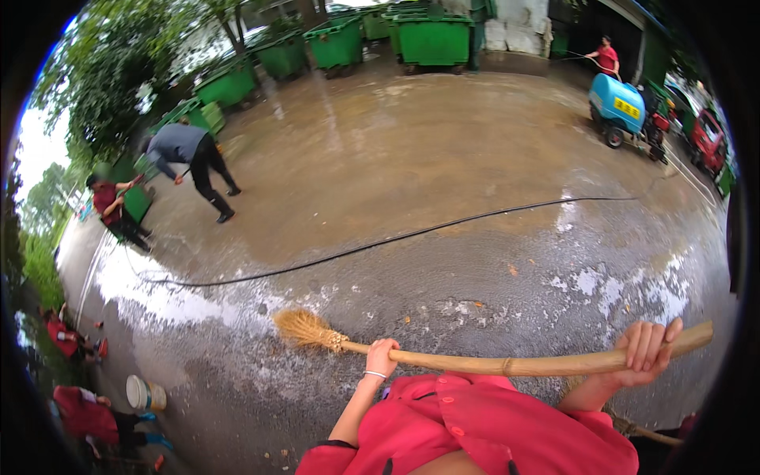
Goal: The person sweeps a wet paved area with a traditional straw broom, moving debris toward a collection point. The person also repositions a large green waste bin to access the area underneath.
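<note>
A straw broom [309, 331] with a thick bamboo handle [504, 365] lies crosswise in front of my red shirt. Close to where the bristles are bound, my left hand [382, 358] grips the handle. A thin white band circles that wrist. My right hand [647, 353] is wrapped around the handle near its thick right end. The bristles point left over wet, dark paving [415, 285]; whether they touch it I cannot tell.
A black hose [380, 242] crosses the wet ground ahead. Large green waste bins [433, 44] line the back. A blue wheeled tank [617, 104] stands right. A white bucket [145, 393] sits left. Several people are about, one bending [190, 148] at left. Another broom [641, 428] is low right.
</note>
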Demonstrator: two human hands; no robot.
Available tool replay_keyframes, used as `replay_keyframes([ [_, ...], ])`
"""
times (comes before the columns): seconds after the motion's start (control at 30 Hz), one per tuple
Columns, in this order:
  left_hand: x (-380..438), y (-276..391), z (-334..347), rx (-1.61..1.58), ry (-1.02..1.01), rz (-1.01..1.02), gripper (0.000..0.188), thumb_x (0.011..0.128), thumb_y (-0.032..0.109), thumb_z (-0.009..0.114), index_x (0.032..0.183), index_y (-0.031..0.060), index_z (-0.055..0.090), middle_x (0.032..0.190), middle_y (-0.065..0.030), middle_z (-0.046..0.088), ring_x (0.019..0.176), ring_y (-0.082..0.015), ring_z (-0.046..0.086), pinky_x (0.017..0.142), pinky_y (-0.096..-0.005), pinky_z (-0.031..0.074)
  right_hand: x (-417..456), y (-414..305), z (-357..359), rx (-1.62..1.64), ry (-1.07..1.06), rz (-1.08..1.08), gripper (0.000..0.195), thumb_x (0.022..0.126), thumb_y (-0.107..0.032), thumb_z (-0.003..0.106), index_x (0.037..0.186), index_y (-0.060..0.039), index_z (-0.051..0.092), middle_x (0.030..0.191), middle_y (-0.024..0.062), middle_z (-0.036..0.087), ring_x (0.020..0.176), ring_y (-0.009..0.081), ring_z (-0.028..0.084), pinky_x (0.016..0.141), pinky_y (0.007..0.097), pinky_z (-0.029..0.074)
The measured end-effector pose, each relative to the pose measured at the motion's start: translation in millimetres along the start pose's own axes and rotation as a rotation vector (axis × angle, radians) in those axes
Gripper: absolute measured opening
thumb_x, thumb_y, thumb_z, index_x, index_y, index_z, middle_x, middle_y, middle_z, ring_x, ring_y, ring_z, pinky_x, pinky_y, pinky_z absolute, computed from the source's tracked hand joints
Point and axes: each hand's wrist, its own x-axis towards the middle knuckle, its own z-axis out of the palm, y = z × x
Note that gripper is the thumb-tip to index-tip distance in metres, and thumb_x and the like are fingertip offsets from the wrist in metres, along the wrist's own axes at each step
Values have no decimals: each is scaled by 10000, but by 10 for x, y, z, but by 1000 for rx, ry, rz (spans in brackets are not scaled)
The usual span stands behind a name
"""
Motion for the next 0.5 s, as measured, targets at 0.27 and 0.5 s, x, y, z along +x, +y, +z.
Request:
replay_keyframes([
  [0.27, 4, 51, -44, -24, -19, -24, 118, 644, 34, 575, 727, 114, 548, 731, -70, 550, 794, -293, 526, 730, -403, 400, 18, -21, -7, -12, 6, -6, 195, 826, -6, 512, 825, -65, 327, 448, -36, 374, 329, 25, 365, 308, 128, 369],
  [0.5, -19, 40, -42, -11, -29, -37, 138, 635, 43, 591, 742, 110, 536, 747, -75, 544, 805, -298, 519, 726, -396, 395, 2, -21, -41, -7, -32, 4, 143, 830, -12, 500, 879, -26, 366, 461, -39, 367, 339, 28, 362, 347, 120, 347],
])
